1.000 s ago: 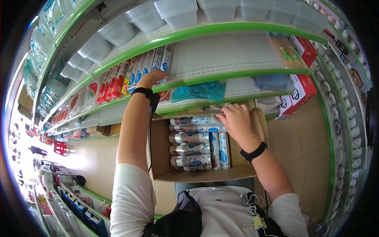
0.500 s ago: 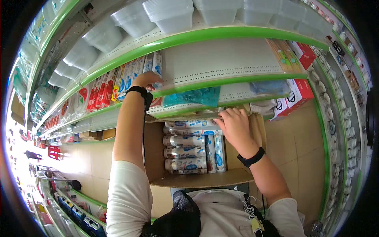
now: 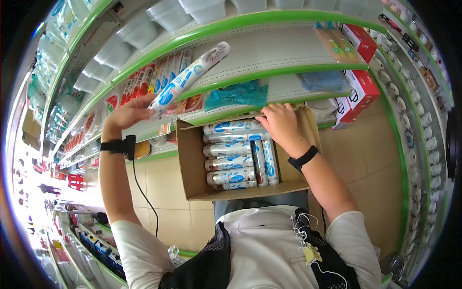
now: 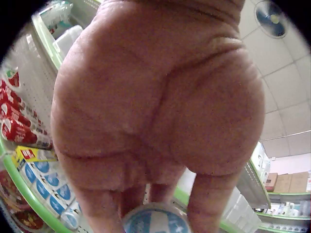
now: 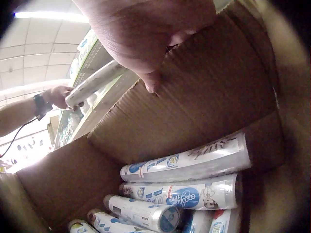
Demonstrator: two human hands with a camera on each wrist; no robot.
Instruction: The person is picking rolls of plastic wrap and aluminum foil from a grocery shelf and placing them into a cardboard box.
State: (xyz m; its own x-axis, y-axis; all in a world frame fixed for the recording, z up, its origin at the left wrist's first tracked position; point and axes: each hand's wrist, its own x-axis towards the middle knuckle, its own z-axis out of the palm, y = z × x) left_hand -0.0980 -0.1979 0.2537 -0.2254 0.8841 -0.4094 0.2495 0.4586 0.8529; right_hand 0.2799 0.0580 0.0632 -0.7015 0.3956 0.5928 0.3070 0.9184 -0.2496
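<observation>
Green-edged shelves (image 3: 274,53) for a backdrop, and it's the left hand (image 3: 129,114) clamped round one end of a roll (image 3: 190,77), tilted up in front of them, while the right hand (image 3: 285,124) grips the rim of a box (image 3: 189,159) of more rolls (image 3: 231,176).

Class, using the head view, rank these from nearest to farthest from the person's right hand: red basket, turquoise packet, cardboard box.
1. Cardboard box: nearest, its edge gripped by the right hand.
2. Turquoise packet: on the shelf beyond the box, left of the hand.
3. Red basket: farthest, on the far left.
</observation>
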